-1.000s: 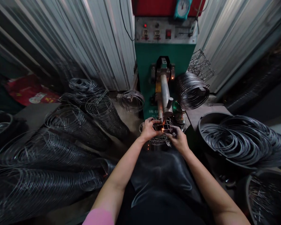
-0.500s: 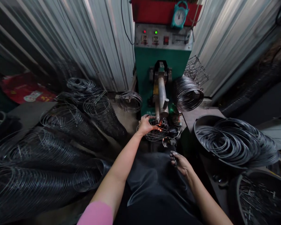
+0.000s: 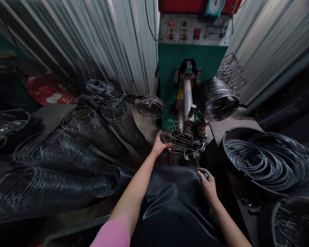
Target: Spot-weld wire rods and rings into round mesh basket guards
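Note:
My left hand [image 3: 159, 144] grips the left rim of a round wire basket [image 3: 181, 142], thumb on the near side and fingers behind. The basket sits under the electrode tip [image 3: 185, 127] of a green spot welder [image 3: 167, 72]. A small orange glow shows beside my left thumb. Lower right, over the dark apron [image 3: 170, 192], my right hand [image 3: 208, 185] is closed, with small shiny metal bits between its curled fingers; their kind is too small to make out. A small round metal dish [image 3: 192, 155] lies between the basket and my right hand.
Stacks of wire rings [image 3: 48, 185] fill the left side. A coil of wire [image 3: 220, 101] hangs right of the welder, a smaller coil [image 3: 150, 107] left. At right stand a tub [image 3: 225, 151] of wire rings and a bin [image 3: 269, 223] of short wire pieces.
Bright sparks at the electrode are gone, and the panel's green light is off. My left hand has shifted on the basket's rim to its left side. The view has swung slightly left and down.

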